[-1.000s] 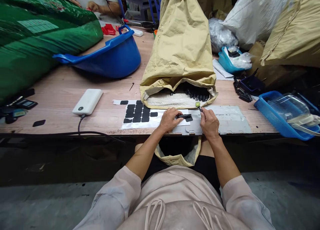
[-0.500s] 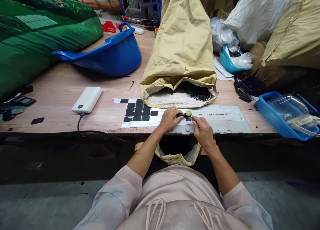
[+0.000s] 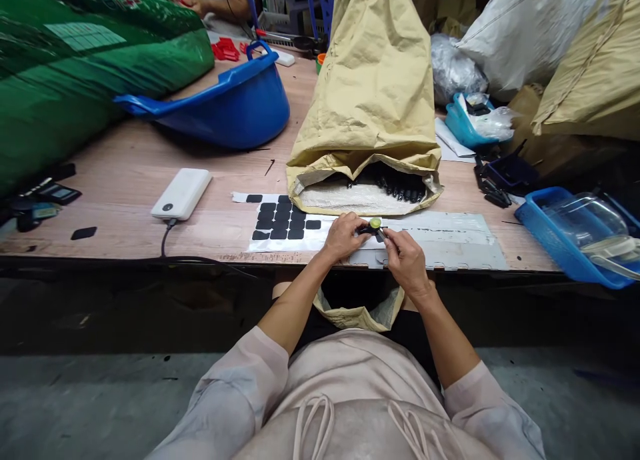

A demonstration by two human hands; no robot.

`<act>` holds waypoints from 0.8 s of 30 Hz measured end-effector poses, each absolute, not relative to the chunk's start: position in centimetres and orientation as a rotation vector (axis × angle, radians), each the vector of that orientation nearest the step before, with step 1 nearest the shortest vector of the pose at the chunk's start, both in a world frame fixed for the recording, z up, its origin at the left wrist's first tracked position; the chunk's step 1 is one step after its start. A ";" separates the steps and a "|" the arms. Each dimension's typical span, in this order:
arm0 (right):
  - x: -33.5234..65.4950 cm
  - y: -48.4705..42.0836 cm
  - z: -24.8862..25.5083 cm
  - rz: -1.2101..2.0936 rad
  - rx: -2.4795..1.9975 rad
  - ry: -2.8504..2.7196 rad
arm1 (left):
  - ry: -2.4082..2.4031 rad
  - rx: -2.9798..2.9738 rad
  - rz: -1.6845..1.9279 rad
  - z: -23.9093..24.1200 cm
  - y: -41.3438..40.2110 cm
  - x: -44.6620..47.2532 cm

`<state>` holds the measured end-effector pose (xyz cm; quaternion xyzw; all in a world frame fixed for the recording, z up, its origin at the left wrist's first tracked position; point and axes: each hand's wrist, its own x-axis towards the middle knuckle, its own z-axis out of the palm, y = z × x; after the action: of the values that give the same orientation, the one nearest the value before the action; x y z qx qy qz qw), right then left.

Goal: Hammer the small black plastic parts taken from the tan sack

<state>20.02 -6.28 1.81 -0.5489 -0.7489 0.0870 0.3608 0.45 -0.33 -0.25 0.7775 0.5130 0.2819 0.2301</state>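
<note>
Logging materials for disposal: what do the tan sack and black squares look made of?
Tan sack: seemingly kraft paper, matt, sharply creased, whitish woven-looking liner at its mouth. Black squares: probably foam or rubber, matt, set in rows on a white backing sheet.

The sack (image 3: 373, 93) lies on the table (image 3: 125, 180). Just in front of the sack, the left hand (image 3: 344, 237) holds a small part (image 3: 364, 232) and the right hand (image 3: 406, 261) a little tool (image 3: 376, 224) (they touch). Left of the sack lie a pad sheet (image 3: 280, 225), a power bank (image 3: 181, 193) and, farther back, a tub (image 3: 235, 107). A basket (image 3: 560, 247) sits to its right.
</note>
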 end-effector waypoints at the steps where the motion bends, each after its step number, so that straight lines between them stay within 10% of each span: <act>1: 20.4 -5.8 1.8 0.200 -1.432 -1.918 | 1.414 2.135 0.777 -0.2 -0.4 0.5; 24: 23.4 -2.1 0.1 -0.234 -1.831 -1.987 | 1.439 2.107 0.775 0.0 -0.9 0.2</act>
<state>23.41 -2.07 0.14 -0.6597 -0.7157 -0.0841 0.2131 0.21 -0.90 0.01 0.7679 0.5246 0.2824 0.2354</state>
